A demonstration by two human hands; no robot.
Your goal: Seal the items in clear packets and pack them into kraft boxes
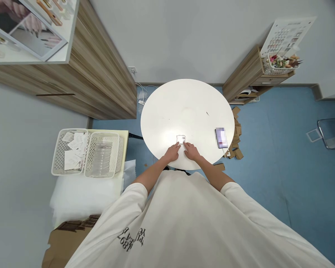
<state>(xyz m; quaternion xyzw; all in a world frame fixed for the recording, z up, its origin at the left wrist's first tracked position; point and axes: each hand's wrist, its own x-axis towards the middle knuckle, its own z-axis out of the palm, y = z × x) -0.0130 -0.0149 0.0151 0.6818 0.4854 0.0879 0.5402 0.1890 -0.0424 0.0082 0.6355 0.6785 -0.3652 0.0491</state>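
A small clear flat case with a white printed card point(181, 139) lies on the round white table point(167, 100), near its front edge. My left hand point(172, 152) is at the case's near left corner, fingers stretched forward and a fingertip touching it. At the near right corner is my right hand point(191, 151), its index finger stretched onto the case and the other fingers spread near the tabletop. Neither hand appears to be wrapped around anything. What lies under the palms is hidden.
A phone-like purple object point(221, 138) with a cable lies at the table's right. On the left, one white basket point(54, 163) holds paper cards; another point(118, 152) holds stacked clear cases. Cardboard pieces point(236, 143) lie on the floor at right. A tall wooden cabinet point(106, 67) stands behind left.
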